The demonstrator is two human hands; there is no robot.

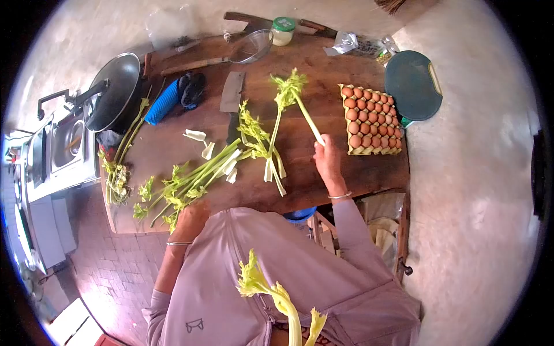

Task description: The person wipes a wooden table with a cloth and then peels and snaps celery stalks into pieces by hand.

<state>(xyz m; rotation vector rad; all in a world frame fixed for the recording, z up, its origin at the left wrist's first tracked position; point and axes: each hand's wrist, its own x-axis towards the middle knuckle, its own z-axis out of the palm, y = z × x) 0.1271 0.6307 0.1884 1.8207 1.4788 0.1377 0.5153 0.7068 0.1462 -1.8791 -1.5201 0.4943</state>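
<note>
My right hand (328, 161) is closed around the lower end of a celery stalk (309, 115), its leafy top pointing away over the table. Beside that stalk lie more leafy celery pieces (262, 138). My left hand (193, 219) is at the table's near edge, against the leafy end of a celery bunch (202, 176); its fingers are hidden. White celery bits (208, 151) are scattered past the bunch. A cleaver (232, 92) lies beyond them, black handle toward me. Close to the camera, another celery stalk (283, 300) appears in front of my shirt.
A tray of brown eggs (372, 121) is at the right, beside a dark green board (412, 86). A strainer (252, 47) and green-lidded jar (283, 32) stand at the back. Leftward are a black wok (115, 92), a blue mesh item (163, 104) and rooted green stalks (118, 179).
</note>
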